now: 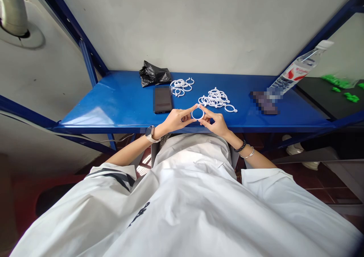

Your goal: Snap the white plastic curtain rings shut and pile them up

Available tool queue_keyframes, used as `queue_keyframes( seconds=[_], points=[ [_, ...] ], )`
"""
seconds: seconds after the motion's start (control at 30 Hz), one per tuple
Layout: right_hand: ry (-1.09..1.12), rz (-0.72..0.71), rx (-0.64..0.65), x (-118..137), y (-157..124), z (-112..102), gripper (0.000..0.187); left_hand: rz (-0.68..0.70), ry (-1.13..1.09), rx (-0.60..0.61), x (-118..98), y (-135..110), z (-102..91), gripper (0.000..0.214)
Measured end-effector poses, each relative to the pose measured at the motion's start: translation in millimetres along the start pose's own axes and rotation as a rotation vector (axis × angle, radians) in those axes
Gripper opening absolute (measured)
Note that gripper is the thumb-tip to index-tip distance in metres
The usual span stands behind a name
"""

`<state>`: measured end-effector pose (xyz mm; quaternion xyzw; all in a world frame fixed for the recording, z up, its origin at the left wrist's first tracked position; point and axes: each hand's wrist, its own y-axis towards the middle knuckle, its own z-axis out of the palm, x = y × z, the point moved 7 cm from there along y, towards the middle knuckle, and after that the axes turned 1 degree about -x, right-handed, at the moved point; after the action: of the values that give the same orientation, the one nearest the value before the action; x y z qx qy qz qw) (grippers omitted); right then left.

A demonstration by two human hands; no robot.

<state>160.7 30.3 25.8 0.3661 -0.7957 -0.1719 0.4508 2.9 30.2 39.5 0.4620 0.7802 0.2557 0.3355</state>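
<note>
The blue metal worktop [119, 105] carries a black phone [162, 100] and two heaps of white plastic rings, one beyond the phone [181, 86], one larger [216, 98]. At its near edge, the left hand [176, 120] and right hand [217, 123] pinch one white plastic ring [197, 114] between them, face toward the person, both grips closed on its rim.
</note>
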Motion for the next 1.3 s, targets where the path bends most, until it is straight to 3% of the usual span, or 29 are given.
queue_keyframes(
  seconds=[1.3],
  points=[
    [-0.029,-0.009,0.004,2.3,0.5,-0.1,0.06,-0.041,-0.024,0.007,2.9,-0.4,0.4,0.057]
  ],
)
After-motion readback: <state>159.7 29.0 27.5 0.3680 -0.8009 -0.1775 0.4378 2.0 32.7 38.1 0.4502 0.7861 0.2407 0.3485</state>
